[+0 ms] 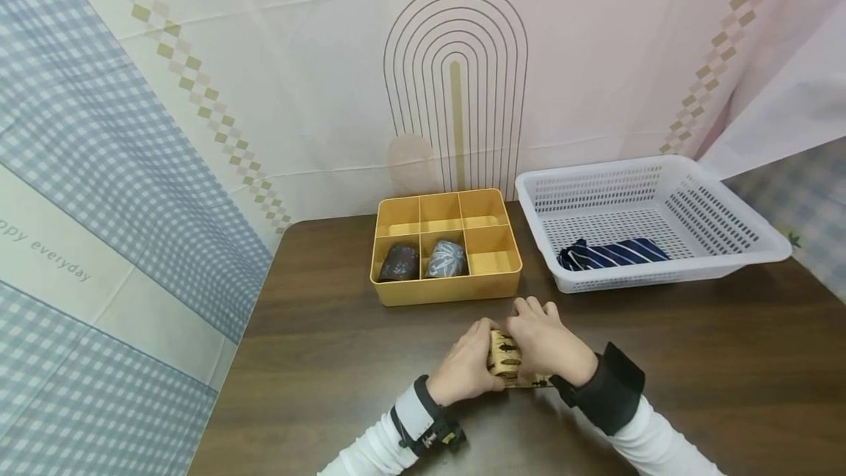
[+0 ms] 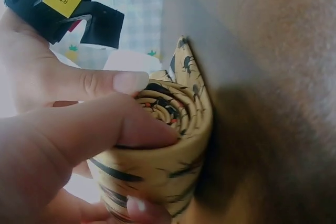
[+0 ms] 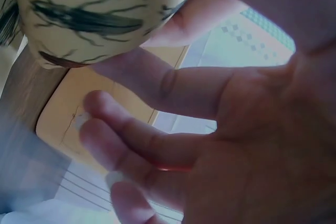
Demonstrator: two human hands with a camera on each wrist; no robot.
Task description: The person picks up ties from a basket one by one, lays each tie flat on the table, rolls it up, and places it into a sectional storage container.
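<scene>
**Closely held: rolled tie between both hands, near table edge**

Presently a yellow patterned tie [image 1: 504, 358], rolled into a coil, is held between the two hands on the brown table [image 1: 330, 358], close to the person's body and in front of the yellow box [image 1: 446, 290].

- Left hand [image 1: 465, 372]: fingers and thumb are curled round the left end of the roll. In the left wrist view the thumb [image 2: 105, 127] is pressed across the spiral end of the coil [image 2: 168, 129], with another fingertip [image 2: 131, 82] set on its upper edge.
- Right hand [image 1: 545, 344]: laid over the roll from the right and above, fingers bent down over it. In the right wrist view the roll [image 3: 100, 14] is seen against the index finger [image 3: 168, 85]; the other fingers hang loosely spread, off the cloth.
- Long axis: the roll's axis is judged to run roughly left to right across the person, one hand at each end. A short flat tail of the tie [image 1: 532, 382] is seen trailing toward the right wrist, still unrolled.
- Neither hand is nearer; the roll is touched by both.
- Box: six compartments. Two of the front row are filled, a dark roll [image 1: 399, 263] at left and a grey-blue roll [image 1: 446, 259] in the middle; the front right compartment and the back row are seen bare.
- White basket [image 1: 727, 241] at right of the box, with a navy striped tie [image 1: 611, 253] lying unrolled in it.
</scene>
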